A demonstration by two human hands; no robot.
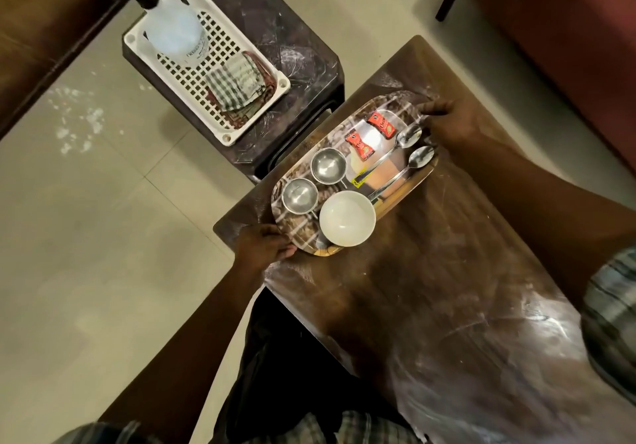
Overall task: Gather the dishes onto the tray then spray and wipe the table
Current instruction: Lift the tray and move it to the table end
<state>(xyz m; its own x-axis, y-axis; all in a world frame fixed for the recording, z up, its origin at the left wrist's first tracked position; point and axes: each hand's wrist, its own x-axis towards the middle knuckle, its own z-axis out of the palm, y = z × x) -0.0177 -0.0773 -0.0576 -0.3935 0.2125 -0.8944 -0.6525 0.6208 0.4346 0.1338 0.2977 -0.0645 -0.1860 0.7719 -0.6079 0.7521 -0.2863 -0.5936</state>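
My left hand (263,245) and right hand (447,127) clench their fingers on opposite ends of the tray (299,228) on the worktop (395,299); it carries a white bowl (347,218), two steel cups (299,195), two spoons (395,147).

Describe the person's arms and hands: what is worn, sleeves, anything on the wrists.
Both forearms are bare. The left hand and right hand show no gloves, and no watch, ring or band is visible. Short checked sleeves in grey and pale stripes show at the frame edges.
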